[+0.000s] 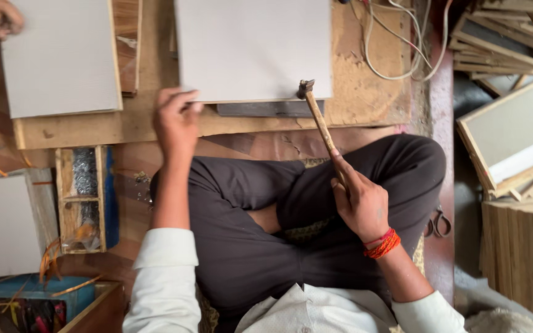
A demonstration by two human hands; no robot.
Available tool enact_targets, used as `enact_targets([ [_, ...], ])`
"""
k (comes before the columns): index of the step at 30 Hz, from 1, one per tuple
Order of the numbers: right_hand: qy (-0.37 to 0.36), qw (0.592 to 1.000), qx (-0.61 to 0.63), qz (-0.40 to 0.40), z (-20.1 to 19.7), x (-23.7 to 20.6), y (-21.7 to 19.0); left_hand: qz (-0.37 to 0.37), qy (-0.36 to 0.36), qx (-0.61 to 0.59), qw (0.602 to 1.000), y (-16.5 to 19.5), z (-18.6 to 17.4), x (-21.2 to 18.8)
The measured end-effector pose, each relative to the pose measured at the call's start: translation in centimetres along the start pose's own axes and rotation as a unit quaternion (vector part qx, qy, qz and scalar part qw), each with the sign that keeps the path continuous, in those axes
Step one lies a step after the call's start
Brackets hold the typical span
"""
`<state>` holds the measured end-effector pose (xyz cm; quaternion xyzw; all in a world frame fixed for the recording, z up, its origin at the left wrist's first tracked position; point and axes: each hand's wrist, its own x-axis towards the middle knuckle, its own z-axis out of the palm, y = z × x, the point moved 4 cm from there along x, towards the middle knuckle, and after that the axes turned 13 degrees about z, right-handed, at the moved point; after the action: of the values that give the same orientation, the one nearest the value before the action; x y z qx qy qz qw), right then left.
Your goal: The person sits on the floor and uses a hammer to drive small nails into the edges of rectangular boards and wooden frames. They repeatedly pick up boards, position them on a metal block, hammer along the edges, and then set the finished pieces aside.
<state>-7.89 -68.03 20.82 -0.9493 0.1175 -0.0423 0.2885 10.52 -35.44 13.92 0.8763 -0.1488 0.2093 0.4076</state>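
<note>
Right hand (360,203) fist-wrapped on hammer (319,121) handle; left hand (176,117) fingertips pinch canvas panel (253,49) at near edge of plywood board (365,92). Panel probably light, stiff; grip frame edges.

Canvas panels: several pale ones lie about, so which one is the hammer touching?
The large middle panel: the hammer head meets its lower edge.

Soft even daylight, faint shadows, corners perhaps slightly blurred

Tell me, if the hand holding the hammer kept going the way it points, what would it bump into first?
Probably the near edge of the grey canvas panel. The right hand points up along the hammer, whose head already sits at that edge.
</note>
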Motion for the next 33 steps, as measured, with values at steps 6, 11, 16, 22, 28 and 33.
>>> enact_targets([
  [6, -0.015, 0.998, -0.001, -0.054, 2.7, 0.7, -3.2, 0.012, 0.008, 0.065, 0.998, 3.1, 1.8, 0.3],
  [11, -0.031, 0.998, 0.004, -0.063, 4.5, 1.5, -5.0, 0.039, 0.022, 0.09, 0.995, 3.5, 0.6, 0.7],
  [16, -0.029, 0.997, 0.015, -0.071, 5.3, 1.3, -5.4, -0.035, 0.019, 0.017, 0.999, 2.6, 0.5, 0.7],
  [22, -0.032, 0.997, 0.017, -0.072, 5.8, 1.4, -4.6, 0.026, -0.077, 0.023, 0.996, -2.8, -3.2, -1.3],
  [28, -0.04, 0.996, 0.034, -0.074, 6.2, 1.7, -4.4, -0.103, -0.083, 0.276, 0.952, -15.5, -17.7, -7.2],
  [33, -0.031, 0.996, 0.031, -0.078, 7.1, 1.6, -4.8, -0.232, -0.245, 0.25, 0.908, -21.0, -20.3, -11.9],
])
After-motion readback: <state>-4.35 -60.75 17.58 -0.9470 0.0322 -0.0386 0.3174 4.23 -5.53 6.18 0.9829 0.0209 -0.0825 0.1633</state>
